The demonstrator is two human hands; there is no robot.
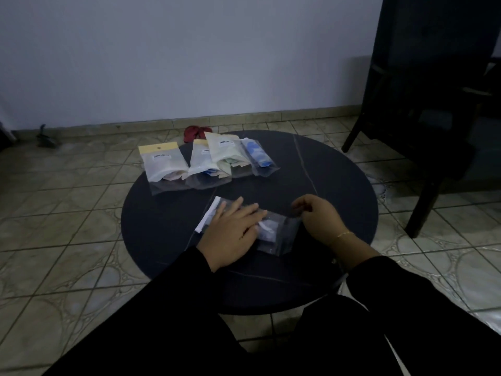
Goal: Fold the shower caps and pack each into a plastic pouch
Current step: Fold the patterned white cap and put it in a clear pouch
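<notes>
A clear plastic pouch (273,234) with a pale folded shower cap inside lies near the front of the round black table (339,191). My left hand (233,232) lies flat on the pouch's left part with straight fingers. My right hand (317,215) hovers at the pouch's right end, fingers curled and thumb meeting them; whether it pinches the pouch's edge is unclear in the dim light. Several packed pouches lie in a row at the table's far side: one white (164,166), a second with blue inside (207,166), a greenish one (227,153), a blue one (260,156).
A red cloth (196,132) lies on the tiled floor behind the table. A dark chair (433,104) stands at the right, close to the table's edge. A small dark object (44,138) sits by the wall at the left.
</notes>
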